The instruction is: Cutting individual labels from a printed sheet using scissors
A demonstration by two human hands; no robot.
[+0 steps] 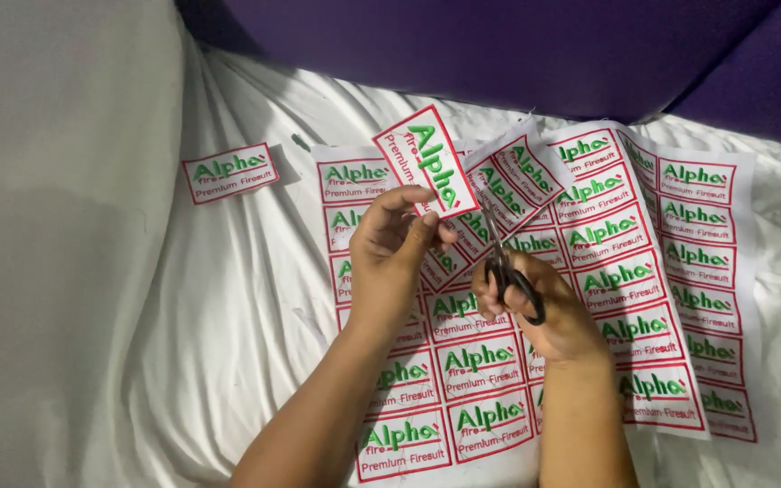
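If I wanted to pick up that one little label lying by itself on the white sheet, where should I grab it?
The loose label lies flat on the sheet, left of the big printed sheets. It is thin, so probably pinch a short end, best the left one, coming from the left where the cloth is bare. Slide a fingertip under the edge first. Both hands are busy with another label and scissors.

left hand (397, 242) pinching, right hand (540, 303) closed (tight grip)

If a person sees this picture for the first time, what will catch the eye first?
At centre, the left hand holds up one cut-out label, red-bordered with green lettering, while the right hand grips black-handled scissors beside it. Under both hands lie sheets of uncut labels on a white cloth; one loose label lies apart, far left.
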